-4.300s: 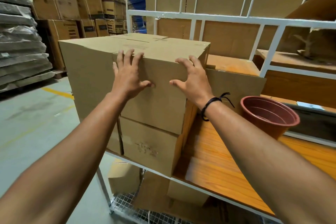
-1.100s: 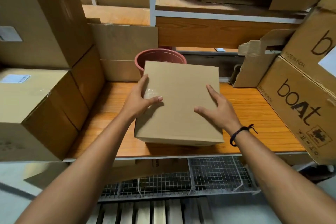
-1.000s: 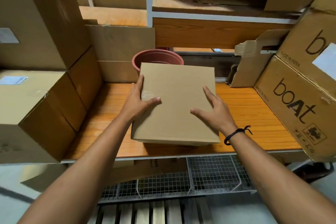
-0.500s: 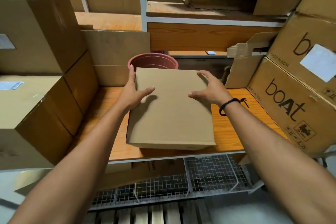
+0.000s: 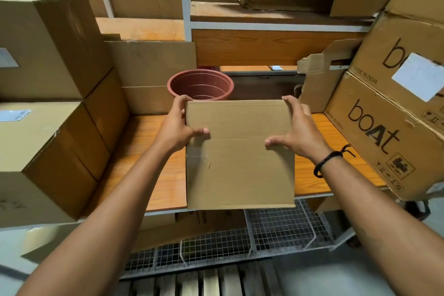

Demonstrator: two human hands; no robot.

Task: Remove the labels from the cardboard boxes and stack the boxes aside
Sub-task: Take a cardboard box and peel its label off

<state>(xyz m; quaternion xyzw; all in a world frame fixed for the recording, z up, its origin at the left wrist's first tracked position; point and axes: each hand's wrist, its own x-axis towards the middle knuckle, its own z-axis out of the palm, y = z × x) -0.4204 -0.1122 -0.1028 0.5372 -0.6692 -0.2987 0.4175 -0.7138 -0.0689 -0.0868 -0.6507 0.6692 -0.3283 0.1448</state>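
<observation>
now | left hand (image 5: pixel 176 127) + right hand (image 5: pixel 299 131) grip small box (image 5: pixel 240 158) sides (thumbs on top) | over orange shelf (image 5: pixel 153 151)

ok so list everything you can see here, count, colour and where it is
small box: one, plain tan, centre, held over the shelf
stacked boxes: two, tan, left, one on the other, each labelled
boAt boxes: two, tan with black print, right, tilted; upper one bears a white label
plant pot: one, reddish brown, behind the small box
flat cardboard: one, tan, upright, behind the pot's left
torn cardboard: one, tan, right of the pot
shelf: one, orange wood
wire basket: one, pale, below the shelf
wristband: one, black, right wrist
left hand: grips the small box's left edge
right hand: grips its right far corner
</observation>
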